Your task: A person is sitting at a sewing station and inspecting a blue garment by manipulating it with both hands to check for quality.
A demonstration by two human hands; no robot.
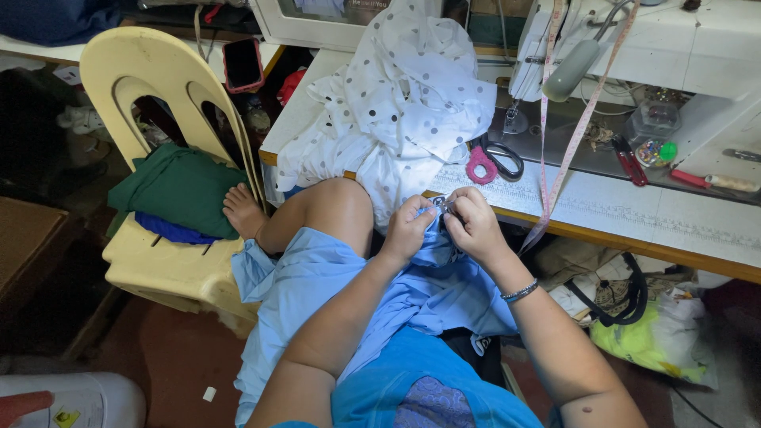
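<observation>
While pink-handled scissors (pixel 493 161) lie on the bench (pixel 634 218), both hands, left (pixel 407 228) and right (pixel 474 223), pinch the light-blue fabric (pixel 317 277).

A single head-worn view looks steeply down from above the person's own lap, close enough that both forearms run up from the bottom edge to the left hand (pixel 408 228) and right hand (pixel 476 226) at centre. It faces forward toward the counter (pixel 674 230), whose front edge crosses the frame on a diagonal, with the sewing machine (pixel 682 47) at the top right and a plastic chair (pixel 158 158) at left.
</observation>
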